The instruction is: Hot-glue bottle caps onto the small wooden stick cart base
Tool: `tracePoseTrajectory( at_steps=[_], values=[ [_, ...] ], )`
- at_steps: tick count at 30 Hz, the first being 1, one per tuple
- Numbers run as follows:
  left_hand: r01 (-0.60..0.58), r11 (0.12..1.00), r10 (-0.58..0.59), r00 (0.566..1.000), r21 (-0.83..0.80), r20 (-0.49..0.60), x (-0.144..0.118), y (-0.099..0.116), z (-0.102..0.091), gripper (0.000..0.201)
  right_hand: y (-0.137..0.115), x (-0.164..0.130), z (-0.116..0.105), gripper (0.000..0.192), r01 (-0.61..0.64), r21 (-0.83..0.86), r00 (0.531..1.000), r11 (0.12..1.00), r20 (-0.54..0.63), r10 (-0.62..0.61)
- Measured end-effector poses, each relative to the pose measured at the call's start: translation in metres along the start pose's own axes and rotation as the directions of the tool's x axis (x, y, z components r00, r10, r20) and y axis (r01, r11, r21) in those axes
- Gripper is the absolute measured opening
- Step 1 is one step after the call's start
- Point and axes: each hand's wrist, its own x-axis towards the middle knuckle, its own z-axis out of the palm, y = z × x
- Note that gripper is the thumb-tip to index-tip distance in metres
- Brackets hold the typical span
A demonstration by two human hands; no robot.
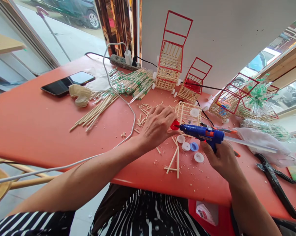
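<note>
My left hand (159, 126) pinches a red bottle cap (175, 125) between its fingers. In my right hand (223, 157) is a blue hot glue gun (199, 131), a clear glue stick (248, 144) poking out of its back. The gun's nozzle meets the red cap, or comes very close to it. Behind the cap stands a small frame of wooden sticks (184, 113) with a white cap (194, 112) on it. Below the gun lie white caps (186, 146) and a blue cap (194, 146). Several loose sticks (177, 162) lie nearer to me.
Stick-built carts with red handles (170, 62) line the back. Bundles of wrapped chopsticks (130, 82), a phone (81, 78) and a power strip (120, 61) are at the left. Black cutters (273, 183) lie at the right. A white cable (134, 121) crosses the red table (40, 131).
</note>
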Motion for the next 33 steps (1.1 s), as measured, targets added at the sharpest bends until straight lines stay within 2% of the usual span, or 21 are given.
tracePoseTrajectory(
  at_steps=[11, 19, 23, 29, 33],
  values=[
    [0.008, 1.0, -0.008, 1.0, 0.006, 0.011, -0.001, -0.0004, 0.001, 0.036, -0.0019, 0.0026, -0.0057, 0.06, -0.026, 0.014, 0.999, 1.0, 0.048, 0.025],
    [-0.019, 0.998, 0.018, 1.0, 0.065, 0.016, 0.0003, 0.0009, -0.0021, 0.035, -0.0002, 0.0014, -0.004, 0.059, -0.044, -0.018, 0.999, 0.999, 0.025, 0.044],
    [-0.016, 0.999, 0.016, 1.0, 0.045, 0.004, -0.0001, 0.0005, -0.0012, 0.035, -0.0024, 0.0022, -0.0047, 0.058, -0.027, -0.002, 1.0, 1.0, 0.012, 0.027],
    [0.0, 1.0, 0.0, 1.0, -0.008, 0.023, -0.0012, 0.0, 0.0011, 0.028, -0.0059, 0.0024, -0.0077, 0.053, -0.01, 0.046, 0.997, 0.999, 0.075, 0.006],
    [-0.013, 1.0, 0.014, 0.999, -0.024, 0.029, -0.0019, 0.0007, 0.0019, 0.028, -0.0067, 0.0021, -0.0077, 0.049, 0.001, 0.066, 0.997, 0.998, 0.073, -0.006]
  ],
)
